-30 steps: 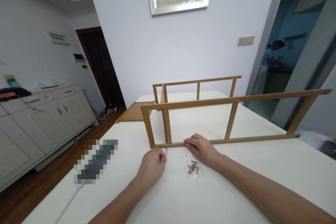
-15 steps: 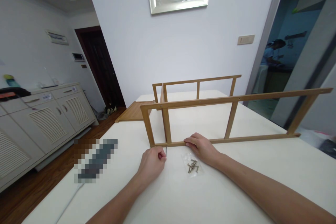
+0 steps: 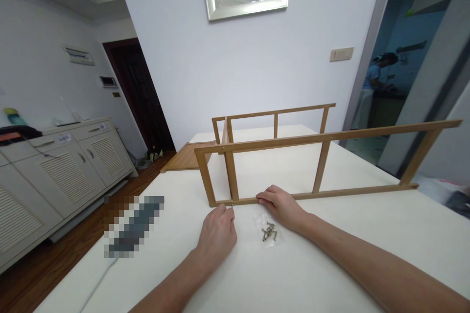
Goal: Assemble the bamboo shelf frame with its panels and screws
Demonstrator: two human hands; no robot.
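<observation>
Wooden frame on its long edge upon a white table [image 3: 249, 279]. A clear bag [image 3: 270, 242] of screws [image 3: 270, 231] lies between the hands, nearer the right one and just in front of the frame. Beyond the frame's left end lies a flat slatted panel [image 3: 185, 156]; at the table's left side, a pixelated object [image 3: 135, 227] trails a white cable [image 3: 97, 286]. Background: cabinet [image 3: 73, 161] and dark door [image 3: 139, 93] at left, wall switch [image 3: 341, 54] ahead, a person [image 3: 374, 78] through the doorway at right. The frame's near side stands between the hands and its far side.

Compared with the preceding view, the left hand [image 3: 218, 227] has rolled over, its back now uppermost, and less of the thin metal rod [image 3: 232, 205] shows beside it. The right hand [image 3: 281, 205], the bag and the frame keep their places.

The frame [image 3: 277, 144] lies directly ahead of both hands. The left hand, fingers curled, pinches the rod at the lower rail [image 3: 245, 201], near the upright by the left end. The right hand, farther along, touches the same rail with fingers drawn together; whether its thumb grips the rail cannot be told.
</observation>
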